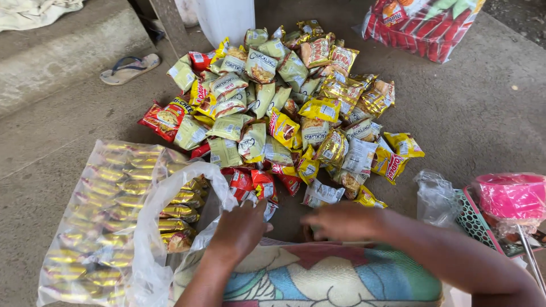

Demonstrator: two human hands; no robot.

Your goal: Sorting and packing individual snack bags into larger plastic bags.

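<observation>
A heap of small snack packets point(284, 108), pale green, yellow and red, lies on the concrete floor ahead of me. My left hand point(239, 230) rests on the edge of a clear plastic bag point(153, 227) and near a small packet at the heap's near edge; whether it grips anything I cannot tell. My right hand point(344, 220), blurred, hovers low beside the nearest packets point(321, 194) with fingers stretched left. A colourful patterned cloth point(318, 276) covers my lap below both hands.
A big clear bag of gold packets point(108, 222) lies at left. A red-packed bag point(424, 25) sits far right, a pink tub point(512, 196) and crumpled clear plastic point(435, 196) near right. A sandal point(129, 67) and concrete step are at far left, a white container point(227, 17) behind.
</observation>
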